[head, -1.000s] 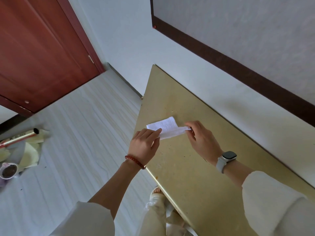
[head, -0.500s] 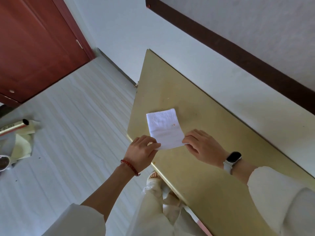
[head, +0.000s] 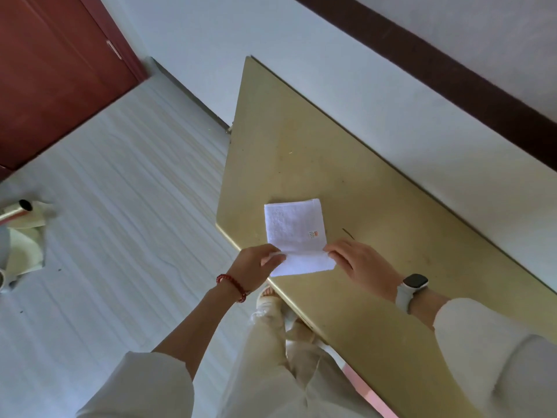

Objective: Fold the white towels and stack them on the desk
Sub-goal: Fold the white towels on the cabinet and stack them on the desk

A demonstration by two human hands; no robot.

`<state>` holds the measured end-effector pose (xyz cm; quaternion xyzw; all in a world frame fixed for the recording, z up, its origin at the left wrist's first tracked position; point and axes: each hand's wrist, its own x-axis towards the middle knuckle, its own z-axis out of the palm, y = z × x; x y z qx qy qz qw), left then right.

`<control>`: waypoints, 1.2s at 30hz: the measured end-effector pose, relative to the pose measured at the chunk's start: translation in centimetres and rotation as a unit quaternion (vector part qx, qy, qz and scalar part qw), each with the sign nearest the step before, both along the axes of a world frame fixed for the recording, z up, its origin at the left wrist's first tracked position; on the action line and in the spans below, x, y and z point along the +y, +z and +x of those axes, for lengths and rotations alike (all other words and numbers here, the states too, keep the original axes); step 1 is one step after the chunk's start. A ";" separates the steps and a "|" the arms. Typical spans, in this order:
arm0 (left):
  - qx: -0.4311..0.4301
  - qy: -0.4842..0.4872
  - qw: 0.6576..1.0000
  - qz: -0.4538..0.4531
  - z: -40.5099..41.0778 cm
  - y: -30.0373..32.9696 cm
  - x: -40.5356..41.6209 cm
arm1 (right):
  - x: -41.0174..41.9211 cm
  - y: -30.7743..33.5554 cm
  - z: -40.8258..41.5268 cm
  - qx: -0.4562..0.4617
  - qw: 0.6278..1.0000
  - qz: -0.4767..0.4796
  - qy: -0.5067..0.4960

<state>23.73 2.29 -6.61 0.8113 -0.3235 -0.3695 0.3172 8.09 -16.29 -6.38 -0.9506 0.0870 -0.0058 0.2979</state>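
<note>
The towel (head: 294, 229) — white, nubbly terry, a rough rectangle with a small orange mark (head: 314, 234) near one edge — lay flat on the smooth, yellowish desk (head: 346, 164) by its near edge. Your left hand (head: 251, 271) pinched the towel's near left corner between thumb and fingers; your right hand (head: 363, 265), knuckles up, pinched its near right corner — both closed on cloth, wrists low.

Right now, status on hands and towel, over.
Left hand and right hand each pinch a near-fold corner. White towel flat on desk, near edge turned up. Nothing in the way.
</note>
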 end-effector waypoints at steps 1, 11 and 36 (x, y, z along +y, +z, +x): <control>0.007 0.029 1.000 -0.006 0.5 0.2 -0.7 | -0.1 0.2 0.8 0.000 0.999 0.032 -0.042; 0.009 0.203 0.979 0.030 4.3 -2.1 -6.5 | -1.9 -2.8 8.7 0.012 0.971 0.078 -0.227; -0.073 0.200 0.968 0.133 6.2 -4.1 -8.0 | -1.9 -4.9 10.7 0.025 0.958 -0.024 -0.283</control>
